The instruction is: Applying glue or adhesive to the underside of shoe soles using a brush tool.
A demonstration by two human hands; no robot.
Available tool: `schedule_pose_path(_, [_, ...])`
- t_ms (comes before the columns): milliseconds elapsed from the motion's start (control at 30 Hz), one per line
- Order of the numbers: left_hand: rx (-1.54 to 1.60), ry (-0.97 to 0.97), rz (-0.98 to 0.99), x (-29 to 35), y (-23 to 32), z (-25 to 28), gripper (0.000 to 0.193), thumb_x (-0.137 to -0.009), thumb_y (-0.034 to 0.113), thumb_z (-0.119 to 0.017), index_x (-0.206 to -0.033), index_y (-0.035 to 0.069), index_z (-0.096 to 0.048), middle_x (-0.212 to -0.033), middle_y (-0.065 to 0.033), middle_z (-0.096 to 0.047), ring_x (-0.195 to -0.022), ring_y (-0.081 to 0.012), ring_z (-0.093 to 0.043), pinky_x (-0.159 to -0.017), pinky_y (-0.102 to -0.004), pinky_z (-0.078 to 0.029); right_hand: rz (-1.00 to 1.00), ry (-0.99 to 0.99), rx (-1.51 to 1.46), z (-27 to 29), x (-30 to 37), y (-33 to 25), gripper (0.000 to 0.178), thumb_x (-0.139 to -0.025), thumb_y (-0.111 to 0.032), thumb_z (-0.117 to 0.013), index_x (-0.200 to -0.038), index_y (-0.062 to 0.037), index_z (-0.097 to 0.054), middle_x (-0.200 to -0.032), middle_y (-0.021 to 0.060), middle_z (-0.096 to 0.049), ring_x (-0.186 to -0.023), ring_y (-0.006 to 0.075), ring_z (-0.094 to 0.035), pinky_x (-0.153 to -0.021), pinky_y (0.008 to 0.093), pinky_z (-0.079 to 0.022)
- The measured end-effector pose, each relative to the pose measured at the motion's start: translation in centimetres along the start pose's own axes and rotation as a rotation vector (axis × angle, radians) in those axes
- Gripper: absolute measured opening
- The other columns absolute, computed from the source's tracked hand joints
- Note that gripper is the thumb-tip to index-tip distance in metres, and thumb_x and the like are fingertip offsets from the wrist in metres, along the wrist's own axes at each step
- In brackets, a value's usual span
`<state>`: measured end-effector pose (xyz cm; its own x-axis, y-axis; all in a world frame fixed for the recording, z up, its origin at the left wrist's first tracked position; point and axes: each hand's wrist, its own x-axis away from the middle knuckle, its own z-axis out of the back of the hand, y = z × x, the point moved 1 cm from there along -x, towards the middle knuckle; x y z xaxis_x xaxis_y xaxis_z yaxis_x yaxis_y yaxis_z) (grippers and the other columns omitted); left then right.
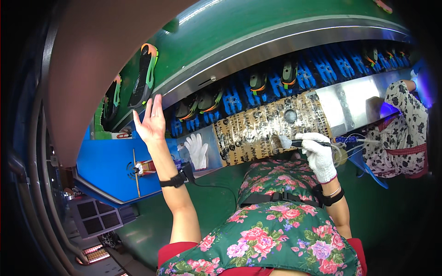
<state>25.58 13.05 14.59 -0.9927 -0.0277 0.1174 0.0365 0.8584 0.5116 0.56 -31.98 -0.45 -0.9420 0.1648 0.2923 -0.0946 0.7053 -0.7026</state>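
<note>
My left hand point(153, 123) is bare and raised, fingers spread and nothing in it. It is nearest to a dark shoe sole point(146, 73) with an orange and green edge, standing at the side of the green conveyor belt point(239, 23); the fingers are just short of it. A second sole point(115, 96) lies further left, partly hidden. My right hand point(317, 149) wears a white knit glove and is closed round the dark handle of a brush point(284, 141). The brush head points left, over brown printed paper point(248, 138) covered with clear film.
Beyond the paper runs a row of blue holders point(324, 66), several carrying dark soles point(258, 82). A round dark spot point(290, 115) marks the paper. A spare white glove point(197, 152) lies left, beside a blue table point(103, 158). A co-worker point(400, 133) stands at right.
</note>
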Motion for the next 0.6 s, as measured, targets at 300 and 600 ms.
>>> schedule_pose_path(300, [-1.895,0.284,-1.144,-5.7,4.4,-1.4,0.132,-0.064,0.049,-0.096,-0.159,-0.001,-0.021,-0.141,-0.0283,-0.05,-0.12,-0.0347,-0.058,-0.1,-0.0466,-0.049,0.035,0.01,-0.061,0.6,-0.2,0.7,0.018,-0.084,0.005,-0.068,-0.1,0.0019,-0.074,-0.108,0.0206,-0.075,-0.072,0.0125,-0.068,-0.065,0.0225,-0.056])
schedule_pose_path(600, [-2.076,0.488,-0.989,-10.6,6.1,-2.5,0.142,-0.061,0.058,-0.094,-0.163,0.005,-0.01,-0.152,-0.0342,-0.04,-0.142,-0.0502,-0.036,-0.117,-0.0529,-0.034,0.102,0.001,-0.096,1.6,0.1,1.4,0.021,-0.083,0.001,-0.071,-0.104,0.0025,-0.076,-0.1,0.0135,-0.077,-0.069,0.0099,-0.065,-0.062,0.0216,-0.051])
